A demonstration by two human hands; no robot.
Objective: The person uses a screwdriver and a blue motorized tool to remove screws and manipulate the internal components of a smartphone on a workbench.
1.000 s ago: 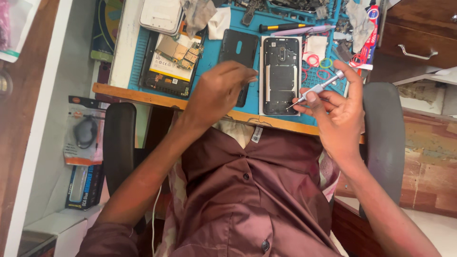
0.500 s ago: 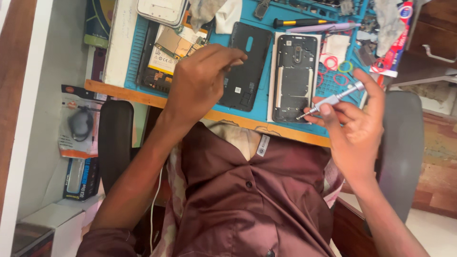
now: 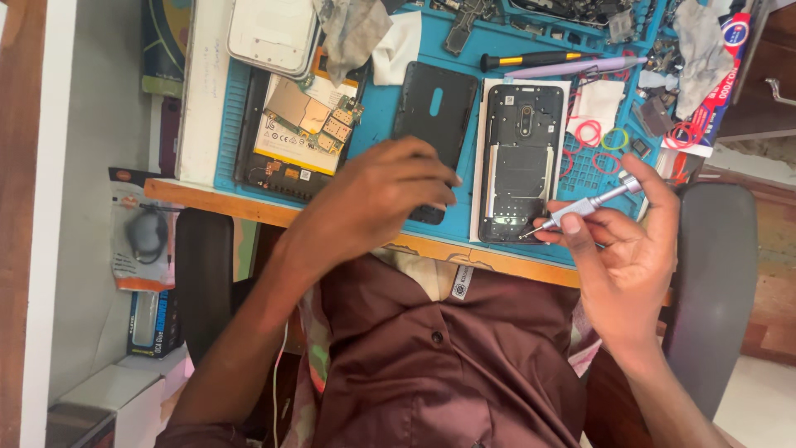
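The phone frame point(image 3: 521, 162), black and opened, lies flat on a white sheet on the blue mat point(image 3: 385, 124), near the desk's front edge. Its camera hole sits toward the far end, and its near end is close to the wooden desk edge point(image 3: 249, 211).

The right hand point(image 3: 626, 261) grips a small silver screwdriver point(image 3: 584, 207) between thumb and fingertips, with the forefinger laid over its cap. The tool slants, its tip just at the frame's near right corner; whether it touches cannot be told.

The left hand point(image 3: 373, 203) rests over the near end of the black back cover point(image 3: 433, 124), which lies just left of the frame. Its fingers are curled down onto the cover; whether they pinch it cannot be told.

Further left lies a second opened phone point(image 3: 294, 133), showing a battery and a green board. Beyond it sits a white case point(image 3: 272, 33), with a grey cloth point(image 3: 352, 29) beside it.

Beyond the frame lie a black-and-yellow screwdriver point(image 3: 531, 60) and a lilac pen-like tool point(image 3: 576, 66). To the frame's right, red and green rubber bands point(image 3: 601, 137) are scattered on the mat, with small parts beyond them.

The person wears a brown shirt point(image 3: 439, 357) and sits in a black chair point(image 3: 713, 274).
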